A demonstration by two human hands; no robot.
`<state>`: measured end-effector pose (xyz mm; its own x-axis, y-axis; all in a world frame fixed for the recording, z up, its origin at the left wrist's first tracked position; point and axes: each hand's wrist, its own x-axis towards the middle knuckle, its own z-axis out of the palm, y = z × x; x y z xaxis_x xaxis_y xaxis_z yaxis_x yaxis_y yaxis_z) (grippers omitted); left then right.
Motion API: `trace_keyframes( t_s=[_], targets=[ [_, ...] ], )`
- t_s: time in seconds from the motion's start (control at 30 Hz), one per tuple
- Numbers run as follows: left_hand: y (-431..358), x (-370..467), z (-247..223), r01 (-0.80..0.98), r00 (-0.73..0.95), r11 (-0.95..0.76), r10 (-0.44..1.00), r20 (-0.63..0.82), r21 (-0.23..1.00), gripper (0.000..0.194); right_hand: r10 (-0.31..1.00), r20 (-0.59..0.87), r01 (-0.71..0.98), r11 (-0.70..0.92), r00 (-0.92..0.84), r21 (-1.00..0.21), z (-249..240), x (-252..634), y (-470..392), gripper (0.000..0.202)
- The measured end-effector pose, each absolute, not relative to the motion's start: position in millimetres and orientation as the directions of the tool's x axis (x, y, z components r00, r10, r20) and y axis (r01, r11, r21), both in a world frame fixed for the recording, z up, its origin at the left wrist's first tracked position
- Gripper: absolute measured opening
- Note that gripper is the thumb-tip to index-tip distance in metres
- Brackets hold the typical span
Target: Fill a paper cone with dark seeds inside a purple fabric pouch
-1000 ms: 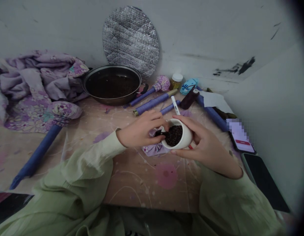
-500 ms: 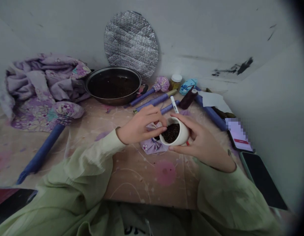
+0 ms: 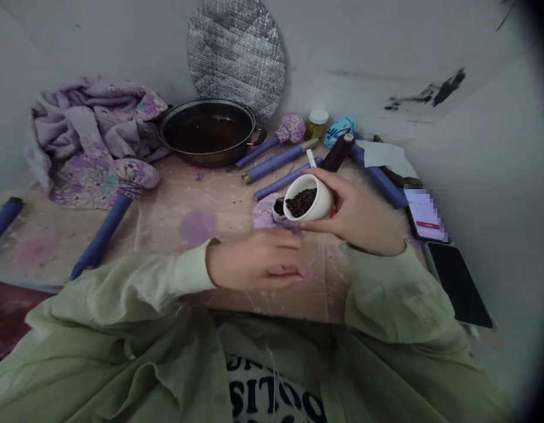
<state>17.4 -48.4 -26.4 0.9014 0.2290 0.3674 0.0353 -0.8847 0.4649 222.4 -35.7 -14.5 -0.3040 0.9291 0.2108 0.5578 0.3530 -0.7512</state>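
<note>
Half the small white ceramic cup [image 3: 308,200] looks filled with dark beans, tilted over the open lilac floral cloth pouch [image 3: 267,212] on the table; I judge the filling is midway. My right hand [image 3: 351,211] grips the cup. My left hand [image 3: 258,265] hovers blurred, curled loosely, holding nothing I can see.

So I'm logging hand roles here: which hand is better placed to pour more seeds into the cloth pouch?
Probably the right hand: it holds the white cup tilted beside the cloth pouch; the left hand is lower, off both.
</note>
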Motion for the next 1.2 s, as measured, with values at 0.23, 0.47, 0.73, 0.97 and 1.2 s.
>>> trace_keyframes(
  t_s=[0.23, 0.47, 0.73, 0.97, 1.2],
  targets=[
    [-105, 46, -100, 0.025, 0.981, -0.964, 0.075, 0.178, 0.265, 0.019, 0.926, 0.203, 0.547, 0.355, -0.319, -0.758, -16, 221, -38, 0.074],
    [-125, 59, -133, 0.066, 0.975, -0.994, 0.083, 0.207, 0.087, 0.017, 0.919, 0.213, 0.558, 0.374, -0.332, -0.741, -11, 222, -42, 0.073],
    [-133, 57, -145, 0.072, 0.943, -0.994, 0.093, 0.318, 0.077, 0.023, 0.907, 0.244, 0.546, 0.404, -0.343, -0.734, -16, 223, -43, 0.074],
    [-125, 38, -112, 0.186, 0.934, -0.974, 0.217, 0.285, 0.131, 0.015, 0.907, 0.232, 0.539, 0.399, -0.352, -0.742, -15, 224, -44, 0.076],
    [-79, -63, -88, 0.541, 0.752, -0.774, 0.620, 0.224, 0.328, 0.017, 0.910, 0.229, 0.524, 0.390, -0.346, -0.757, -17, 225, -42, 0.075]
  ],
)
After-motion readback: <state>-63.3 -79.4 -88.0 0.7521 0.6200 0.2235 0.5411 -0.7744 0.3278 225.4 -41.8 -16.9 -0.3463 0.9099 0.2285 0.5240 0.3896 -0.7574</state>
